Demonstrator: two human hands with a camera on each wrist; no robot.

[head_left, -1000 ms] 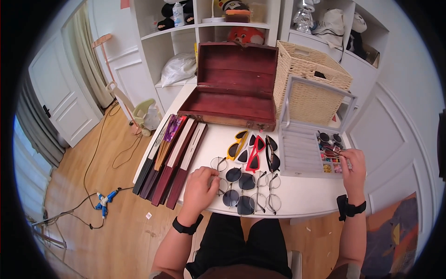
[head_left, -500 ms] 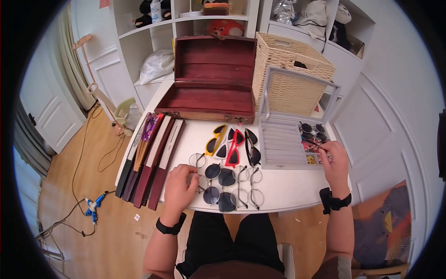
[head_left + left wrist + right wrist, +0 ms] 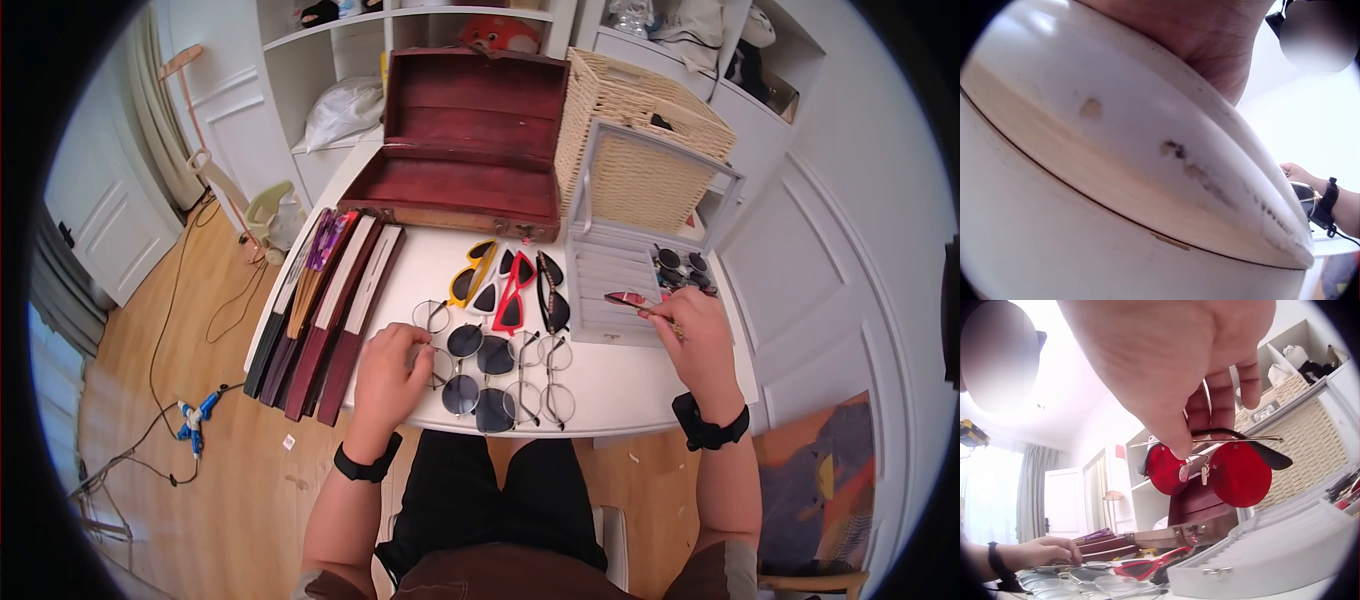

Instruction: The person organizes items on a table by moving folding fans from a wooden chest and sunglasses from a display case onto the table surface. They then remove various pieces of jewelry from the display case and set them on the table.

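Observation:
Between thumb and fingers, my right hand [image 3: 697,335] pinches round red-lensed sunglasses [image 3: 1242,475] by their folded temples, held above the front of a grey display box [image 3: 612,325] with a raised lid. Round dark sunglasses [image 3: 669,258] lie in its right part. My left hand [image 3: 390,372] rests on the table, fingers loosely bent, beside round clear glasses [image 3: 431,316]. Rows of eyewear lie between the hands: yellow sunglasses [image 3: 461,285], white ones [image 3: 485,300], red ones [image 3: 508,312], black ones [image 3: 556,310], round dark-lensed pairs [image 3: 461,394] and thin clear-lensed pairs [image 3: 557,402].
An open dark-red chest [image 3: 450,190] stands at the back of the white table [image 3: 650,385]. Left of the eyewear lie several long fan boxes [image 3: 345,350] and a folded purple fan [image 3: 323,245]. A woven basket [image 3: 640,150] sits behind the display box.
My right hand has lifted the red sunglasses out of the display box's right part and moved them left. My left hand stays in place by the glasses.

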